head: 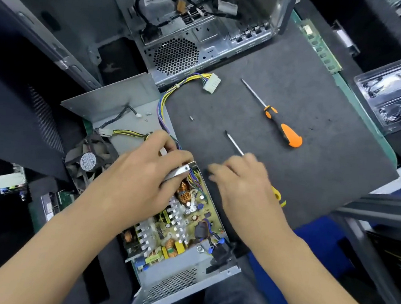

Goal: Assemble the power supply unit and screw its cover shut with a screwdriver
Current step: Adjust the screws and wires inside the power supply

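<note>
PSU (183, 225), open, lying lengthwise on the counter (291, 159); cover (116, 103) lying just beyond; left hand (144, 173) gripping its far bracket; right hand (243, 182) holding a screwdriver (234, 146), shaft pointing away; loose screw (191, 118) ahead, nearer the right

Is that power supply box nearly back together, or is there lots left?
Early. The circuit board sits in its case. The left hand grips the case edge; the right hand holds a screwdriver. The cover is off, and a loose screw waits.
</note>
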The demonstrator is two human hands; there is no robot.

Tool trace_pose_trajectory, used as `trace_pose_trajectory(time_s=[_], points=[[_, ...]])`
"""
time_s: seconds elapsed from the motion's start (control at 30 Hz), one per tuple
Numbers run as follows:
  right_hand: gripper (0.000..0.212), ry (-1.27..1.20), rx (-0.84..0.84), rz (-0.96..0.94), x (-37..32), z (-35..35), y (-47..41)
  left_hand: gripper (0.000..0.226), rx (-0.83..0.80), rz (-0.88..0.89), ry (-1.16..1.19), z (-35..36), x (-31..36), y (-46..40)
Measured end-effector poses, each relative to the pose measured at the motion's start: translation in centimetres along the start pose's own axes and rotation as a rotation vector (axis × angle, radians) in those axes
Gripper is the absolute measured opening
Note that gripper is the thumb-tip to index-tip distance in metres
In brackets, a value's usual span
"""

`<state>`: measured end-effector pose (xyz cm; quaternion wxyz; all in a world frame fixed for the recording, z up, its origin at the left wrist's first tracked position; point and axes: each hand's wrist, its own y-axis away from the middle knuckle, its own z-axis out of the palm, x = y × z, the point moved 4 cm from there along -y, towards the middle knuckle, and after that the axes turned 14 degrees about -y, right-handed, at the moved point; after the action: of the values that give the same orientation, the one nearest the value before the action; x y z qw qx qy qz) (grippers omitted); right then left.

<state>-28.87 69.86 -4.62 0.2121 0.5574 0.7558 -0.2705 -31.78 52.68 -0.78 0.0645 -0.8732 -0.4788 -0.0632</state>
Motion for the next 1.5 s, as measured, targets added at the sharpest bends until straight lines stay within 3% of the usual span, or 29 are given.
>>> trace_pose_trajectory(time_s=[0.07, 0.27, 0.33, 0.43, 0.5, 0.67, 1.2, 1.5], points=[[0.029, -0.021, -0.127, 0.045, -0.2, 0.9, -0.3, 0.022, -0.031, -0.035, 0.002, -0.1, 0.1, -0.1], [0.03, 0.058, -0.417, 0.154, 0.1, 2.7, 0.4, 0.03, -0.195, -0.103, -0.031, 0.4, 0.3, -0.2], [0.029, 0.053, -0.349, 0.183, 0.0, 2.4, 0.2, 0.028, -0.203, -0.096, -0.042, 0.3, 0.3, -0.2], [0.012, -0.088, -0.031, 0.154, -0.1, 1.4, 0.3, 0.025, -0.202, -0.076, -0.063, 0.0, 0.4, -0.3], [0.01, -0.261, 0.052, 0.17, 0.0, 1.4, 0.5, 0.024, -0.205, -0.073, -0.062, 0.1, 0.4, -0.3], [0.007, -0.475, 0.034, 0.251, 0.2, 1.8, 0.1, 0.026, -0.197, -0.069, -0.05, 0.1, 0.3, -0.5], [0.008, -0.478, 0.019, 0.299, 0.5, 2.0, -0.6, 0.026, -0.197, -0.092, -0.035, 0.1, 0.3, -0.3], [0.005, -0.447, 0.103, 0.333, 0.0, 2.2, -0.2, 0.031, -0.199, -0.083, -0.052, -0.1, 0.6, -0.3]])
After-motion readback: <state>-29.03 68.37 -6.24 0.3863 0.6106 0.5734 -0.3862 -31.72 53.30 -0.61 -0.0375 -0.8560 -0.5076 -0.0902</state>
